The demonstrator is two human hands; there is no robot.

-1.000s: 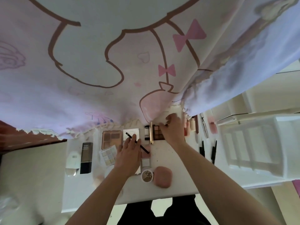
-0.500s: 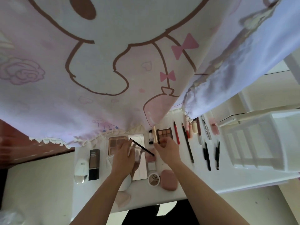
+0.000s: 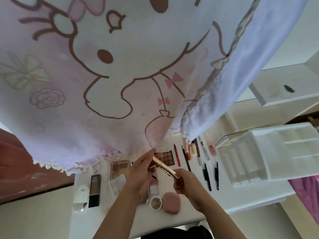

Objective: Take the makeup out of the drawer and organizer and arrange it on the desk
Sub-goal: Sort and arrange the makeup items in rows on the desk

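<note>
Left hand [image 3: 141, 171] joined right hand [image 3: 186, 183], gripping tilted gold tube [image 3: 164, 165].

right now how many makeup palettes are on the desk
3: dark palette beyond the gold tube, brown palette left of it, pale palette nearest; left hand may hide more.

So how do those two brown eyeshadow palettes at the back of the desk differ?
The left palette has few large pans in a tan frame; the right palette has many small pans in a dark frame. The gold tube covers a corner of the right palette, not the left palette. Both lie open, flat on the desk.
</note>
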